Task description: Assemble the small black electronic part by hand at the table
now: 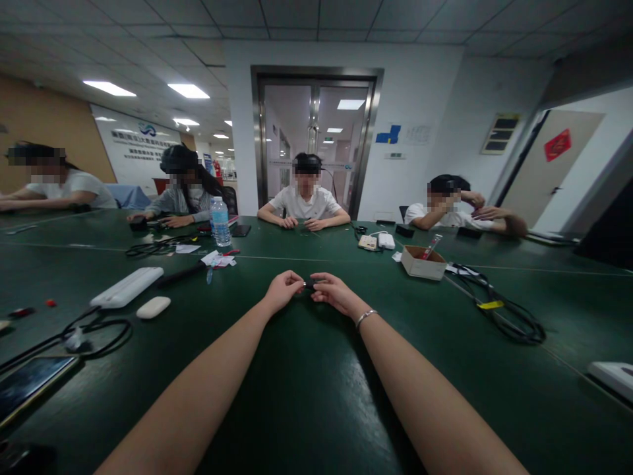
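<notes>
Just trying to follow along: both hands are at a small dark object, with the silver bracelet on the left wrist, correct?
No: the head view shows the silver bracelet on the right wrist. The left hand and right hand are indeed at the small dark object.

Tabletop (316, 396): phone (34, 382), near left; bottle (220, 221), left rear; box (422, 268), right; coiled cable (529, 338), right of box; piece (310, 284), between left hand (283, 291) and right hand (337, 294)

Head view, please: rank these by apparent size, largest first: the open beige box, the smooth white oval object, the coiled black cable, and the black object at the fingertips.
1. Coiled black cable
2. Open beige box
3. White oval object
4. Black object
</notes>
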A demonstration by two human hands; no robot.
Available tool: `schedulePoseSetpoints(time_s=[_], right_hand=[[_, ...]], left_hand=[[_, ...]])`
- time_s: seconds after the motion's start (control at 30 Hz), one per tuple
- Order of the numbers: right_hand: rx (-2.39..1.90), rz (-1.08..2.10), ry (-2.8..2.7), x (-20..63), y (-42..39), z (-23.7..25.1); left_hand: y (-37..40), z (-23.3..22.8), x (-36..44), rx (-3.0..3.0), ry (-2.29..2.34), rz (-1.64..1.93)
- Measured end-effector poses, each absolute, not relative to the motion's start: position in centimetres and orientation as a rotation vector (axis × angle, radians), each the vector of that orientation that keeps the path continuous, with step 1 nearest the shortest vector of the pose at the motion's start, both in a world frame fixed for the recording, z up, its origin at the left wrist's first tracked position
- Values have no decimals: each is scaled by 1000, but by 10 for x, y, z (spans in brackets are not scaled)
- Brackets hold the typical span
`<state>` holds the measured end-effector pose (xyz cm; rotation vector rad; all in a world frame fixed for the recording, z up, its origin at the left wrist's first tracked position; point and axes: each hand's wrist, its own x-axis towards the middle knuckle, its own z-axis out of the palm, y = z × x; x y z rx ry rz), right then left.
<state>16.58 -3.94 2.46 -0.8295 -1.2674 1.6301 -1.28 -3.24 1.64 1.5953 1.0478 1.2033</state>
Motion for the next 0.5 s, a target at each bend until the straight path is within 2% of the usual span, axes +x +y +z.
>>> schedulePoseSetpoints(time_s=[0.5], right_hand=[[-904,1582,-1275,162,-41,27]], left_hand=[[-28,13,-13,1551,1040,1179]])
